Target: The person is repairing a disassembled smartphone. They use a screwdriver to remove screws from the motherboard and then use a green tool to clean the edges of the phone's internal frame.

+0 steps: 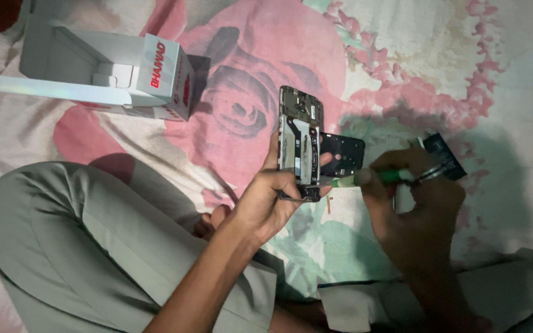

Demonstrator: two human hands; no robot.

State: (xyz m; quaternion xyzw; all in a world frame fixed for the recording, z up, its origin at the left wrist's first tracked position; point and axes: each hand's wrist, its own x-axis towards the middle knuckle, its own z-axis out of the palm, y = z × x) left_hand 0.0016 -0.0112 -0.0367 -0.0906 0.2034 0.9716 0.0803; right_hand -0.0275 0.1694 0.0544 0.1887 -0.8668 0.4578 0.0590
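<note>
My left hand (265,200) holds an opened phone body (300,139) upright, its inner frame and circuit parts facing me. My right hand (411,197) grips a green-handled screwdriver (377,178), and its tip points left at the phone's lower end near my left thumb. A ring shows on one right finger. Just behind the phone, a black plastic phone cover (345,154) lies flat on the cloth. A dark flat part, perhaps a battery (445,154), lies beyond my right hand, partly hidden by it.
A white open box with red lettering (112,74) stands at the upper left on a pink and white rose-patterned bedsheet (248,55). My bent legs in grey-green trousers (63,240) fill the lower left and lower right.
</note>
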